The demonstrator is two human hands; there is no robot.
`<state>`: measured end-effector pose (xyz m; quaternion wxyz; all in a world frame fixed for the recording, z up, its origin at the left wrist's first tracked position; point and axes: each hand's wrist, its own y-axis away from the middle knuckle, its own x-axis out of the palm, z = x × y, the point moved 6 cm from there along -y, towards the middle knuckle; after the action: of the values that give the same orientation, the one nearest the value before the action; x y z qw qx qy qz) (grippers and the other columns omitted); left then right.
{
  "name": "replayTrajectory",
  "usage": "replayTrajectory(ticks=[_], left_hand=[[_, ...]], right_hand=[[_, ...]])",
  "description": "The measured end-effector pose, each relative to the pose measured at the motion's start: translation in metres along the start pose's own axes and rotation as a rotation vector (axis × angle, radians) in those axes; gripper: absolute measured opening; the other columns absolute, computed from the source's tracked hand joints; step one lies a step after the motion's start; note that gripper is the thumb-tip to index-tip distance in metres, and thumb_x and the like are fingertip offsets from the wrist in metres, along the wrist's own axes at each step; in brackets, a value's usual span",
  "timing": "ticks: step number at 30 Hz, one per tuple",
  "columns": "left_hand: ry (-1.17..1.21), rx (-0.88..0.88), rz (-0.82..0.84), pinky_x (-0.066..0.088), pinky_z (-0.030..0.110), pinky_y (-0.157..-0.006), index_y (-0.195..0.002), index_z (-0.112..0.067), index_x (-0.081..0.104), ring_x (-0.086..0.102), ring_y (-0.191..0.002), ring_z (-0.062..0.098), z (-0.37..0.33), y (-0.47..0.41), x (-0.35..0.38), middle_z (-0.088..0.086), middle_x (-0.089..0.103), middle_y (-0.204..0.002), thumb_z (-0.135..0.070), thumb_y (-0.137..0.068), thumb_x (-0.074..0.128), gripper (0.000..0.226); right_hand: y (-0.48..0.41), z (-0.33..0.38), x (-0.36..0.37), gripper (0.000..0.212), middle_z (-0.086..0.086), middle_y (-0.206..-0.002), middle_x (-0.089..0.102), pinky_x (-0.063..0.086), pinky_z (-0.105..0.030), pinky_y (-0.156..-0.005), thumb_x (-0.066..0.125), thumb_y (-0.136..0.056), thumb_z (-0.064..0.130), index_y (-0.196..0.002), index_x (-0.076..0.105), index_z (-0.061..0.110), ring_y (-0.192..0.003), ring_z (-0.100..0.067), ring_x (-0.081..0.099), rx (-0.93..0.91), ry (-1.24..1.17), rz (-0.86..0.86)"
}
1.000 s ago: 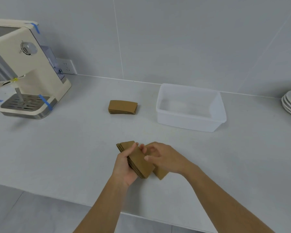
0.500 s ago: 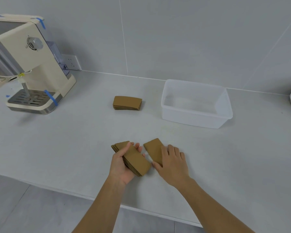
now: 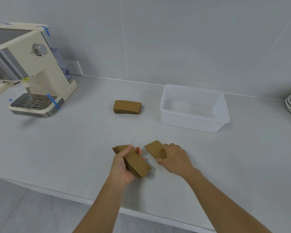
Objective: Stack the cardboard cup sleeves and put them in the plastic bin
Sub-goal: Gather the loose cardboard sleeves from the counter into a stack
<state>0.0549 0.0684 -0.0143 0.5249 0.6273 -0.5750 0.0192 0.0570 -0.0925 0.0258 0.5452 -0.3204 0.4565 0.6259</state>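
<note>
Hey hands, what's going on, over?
Left hand holding sleeve stack. Right hand on loose sleeve. Plastic bin empty. Path clear.

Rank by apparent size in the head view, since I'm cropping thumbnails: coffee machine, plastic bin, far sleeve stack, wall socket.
1. coffee machine
2. plastic bin
3. far sleeve stack
4. wall socket

The machine sits near the wide-angle frame's edge, so its lead may be exaggerated.

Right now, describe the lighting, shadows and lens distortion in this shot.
Head view: soft, even light with no harsh glare; faint shadows sit under the coffee machine and beside the plastic bin; wide-angle bending curves the counter edge and tile seams; the hands and sleeve stack look sharp.
</note>
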Motion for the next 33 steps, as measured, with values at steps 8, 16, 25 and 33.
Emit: replayTrajectory(ticks=[8,16,25,33], left_hand=[[0.019,-0.016,0.084,0.048,0.044,-0.088,-0.084,-0.008,0.062,0.061,-0.081,0.024,0.007,0.005,0.024,0.011,0.065,-0.090,-0.025,-0.075,0.068,0.020],[-0.089,-0.056,0.181,0.050,0.046,-0.075,-0.097,-0.007,0.067,0.071,-0.078,0.031,0.025,0.005,0.044,0.015,0.074,-0.085,-0.038,-0.075,0.064,0.038],[-0.053,-0.093,0.252,0.039,0.048,-0.102,-0.068,-0.010,0.074,0.061,-0.089,0.028,0.051,0.002,0.062,0.006,0.070,-0.079,-0.022,-0.073,0.066,0.016],[-0.159,-0.133,0.214,0.046,0.045,-0.092,-0.084,-0.007,0.070,0.063,-0.086,0.028,0.074,-0.001,0.071,0.007,0.070,-0.081,-0.006,-0.077,0.064,0.010]], right_hand=[[0.009,0.019,-0.031,0.044,0.000,-0.118,0.053,0.047,-0.028,-0.083,0.061,-0.080,0.039,-0.118,0.053,0.018,-0.105,-0.016,0.052,0.065,-0.511,0.029],[0.027,0.023,-0.013,0.041,0.000,-0.119,0.055,0.044,-0.022,-0.079,0.062,-0.081,0.037,-0.117,0.055,0.019,-0.104,-0.013,0.052,-0.029,-0.583,0.060],[0.040,-0.002,-0.009,0.047,0.003,-0.128,0.049,0.042,-0.030,-0.098,0.059,-0.083,0.038,-0.126,0.050,0.021,-0.116,-0.015,0.045,-0.057,-0.538,0.020],[0.049,-0.031,-0.014,0.045,0.003,-0.121,0.051,0.040,-0.030,-0.099,0.059,-0.081,0.044,-0.123,0.052,0.029,-0.114,-0.013,0.047,-0.066,-0.544,0.086]])
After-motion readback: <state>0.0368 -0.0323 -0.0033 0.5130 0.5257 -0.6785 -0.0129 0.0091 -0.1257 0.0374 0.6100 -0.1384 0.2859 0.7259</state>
